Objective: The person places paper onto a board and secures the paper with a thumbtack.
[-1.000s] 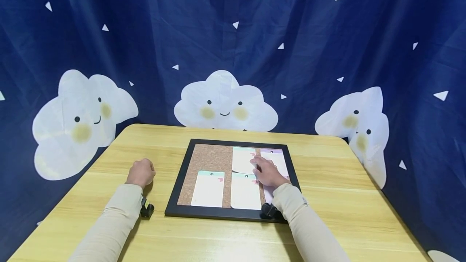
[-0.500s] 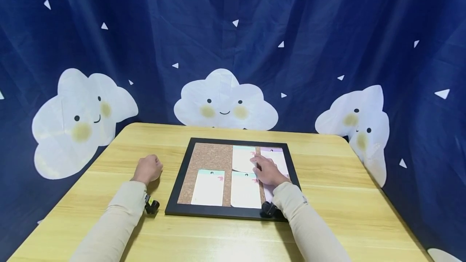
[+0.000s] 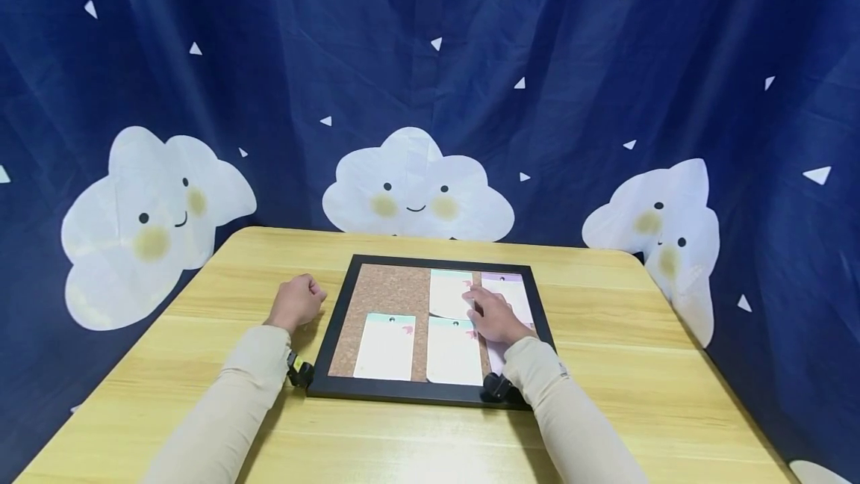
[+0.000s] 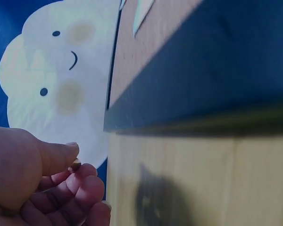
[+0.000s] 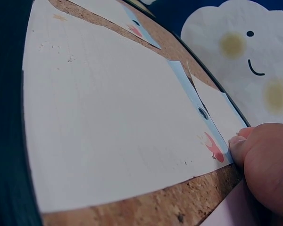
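Note:
In the left wrist view, my left hand [image 4: 52,183] pinches a small shiny thumbtack [image 4: 74,165] between thumb and index finger. The head view has this left hand [image 3: 295,303] above the table, just left of the framed cork board [image 3: 386,290]. My right hand [image 3: 496,316] rests on the board, fingertips touching the upper middle white card [image 3: 449,291] with a teal top strip. Close by its thumb in the right wrist view is the lower middle card [image 5: 118,117], with a dark round spot at its top.
Another teal-topped card [image 3: 385,349] lies at the board's lower left, and a purple-topped card [image 3: 507,293] at upper right. A further card under my right wrist is partly hidden. The wooden table [image 3: 638,349] ends at a blue cloud-print curtain [image 3: 430,88].
My left hand has moved right and slightly away from me, from the table's left side to beside the board's frame. My right hand keeps its place on the card.

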Demonstrator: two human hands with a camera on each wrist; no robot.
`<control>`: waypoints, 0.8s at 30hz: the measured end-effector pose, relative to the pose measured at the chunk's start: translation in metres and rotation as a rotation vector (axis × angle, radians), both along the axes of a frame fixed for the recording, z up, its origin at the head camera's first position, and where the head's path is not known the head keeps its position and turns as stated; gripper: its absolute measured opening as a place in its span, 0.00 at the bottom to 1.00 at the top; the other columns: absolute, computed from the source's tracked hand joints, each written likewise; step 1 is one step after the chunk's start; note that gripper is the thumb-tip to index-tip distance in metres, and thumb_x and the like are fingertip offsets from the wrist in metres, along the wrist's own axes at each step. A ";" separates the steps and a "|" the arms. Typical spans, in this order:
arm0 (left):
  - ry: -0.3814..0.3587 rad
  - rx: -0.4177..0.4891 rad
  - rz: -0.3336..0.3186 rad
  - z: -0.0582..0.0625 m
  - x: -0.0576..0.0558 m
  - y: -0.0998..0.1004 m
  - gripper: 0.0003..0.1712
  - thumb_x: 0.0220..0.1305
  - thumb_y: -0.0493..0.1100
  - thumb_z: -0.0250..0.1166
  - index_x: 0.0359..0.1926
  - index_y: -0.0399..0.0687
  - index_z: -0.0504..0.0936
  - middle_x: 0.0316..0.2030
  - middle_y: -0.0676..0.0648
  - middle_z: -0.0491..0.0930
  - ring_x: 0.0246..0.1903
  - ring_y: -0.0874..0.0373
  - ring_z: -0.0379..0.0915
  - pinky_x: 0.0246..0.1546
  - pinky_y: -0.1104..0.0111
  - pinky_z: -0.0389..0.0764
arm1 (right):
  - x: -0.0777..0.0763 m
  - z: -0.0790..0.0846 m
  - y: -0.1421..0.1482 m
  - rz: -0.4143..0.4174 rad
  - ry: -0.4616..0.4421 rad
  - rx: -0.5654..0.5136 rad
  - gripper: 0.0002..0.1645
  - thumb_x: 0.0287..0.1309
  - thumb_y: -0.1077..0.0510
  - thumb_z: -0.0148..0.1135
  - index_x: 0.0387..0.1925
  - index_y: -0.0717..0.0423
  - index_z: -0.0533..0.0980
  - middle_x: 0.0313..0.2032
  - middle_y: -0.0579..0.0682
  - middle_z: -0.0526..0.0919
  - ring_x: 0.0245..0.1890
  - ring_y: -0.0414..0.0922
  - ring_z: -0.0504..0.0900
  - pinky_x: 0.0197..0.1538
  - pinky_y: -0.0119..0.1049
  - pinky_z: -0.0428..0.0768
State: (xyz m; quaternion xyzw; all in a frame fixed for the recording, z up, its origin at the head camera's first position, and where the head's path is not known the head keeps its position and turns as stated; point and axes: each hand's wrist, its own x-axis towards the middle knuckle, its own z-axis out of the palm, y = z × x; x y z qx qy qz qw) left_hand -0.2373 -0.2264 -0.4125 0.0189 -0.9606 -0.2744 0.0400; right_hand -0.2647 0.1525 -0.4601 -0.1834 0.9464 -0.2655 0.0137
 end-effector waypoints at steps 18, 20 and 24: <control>0.025 0.146 0.033 0.003 -0.012 0.049 0.09 0.65 0.39 0.64 0.30 0.40 0.75 0.26 0.45 0.75 0.28 0.50 0.71 0.26 0.64 0.72 | 0.002 0.003 -0.001 -0.009 -0.007 -0.032 0.22 0.68 0.59 0.53 0.62 0.57 0.71 0.69 0.57 0.63 0.69 0.60 0.59 0.67 0.59 0.55; 0.017 0.161 0.027 0.002 -0.013 0.054 0.08 0.65 0.38 0.64 0.30 0.40 0.76 0.26 0.45 0.76 0.28 0.50 0.71 0.25 0.64 0.72 | 0.002 0.003 -0.002 -0.009 -0.002 -0.035 0.22 0.68 0.59 0.53 0.62 0.58 0.72 0.69 0.57 0.63 0.69 0.60 0.59 0.67 0.59 0.55; 0.014 0.175 0.013 0.000 -0.015 0.064 0.06 0.65 0.37 0.64 0.31 0.40 0.77 0.28 0.45 0.78 0.28 0.52 0.73 0.24 0.66 0.74 | 0.002 0.002 -0.002 -0.002 0.004 -0.036 0.22 0.68 0.59 0.53 0.62 0.58 0.72 0.69 0.57 0.64 0.69 0.58 0.59 0.68 0.58 0.54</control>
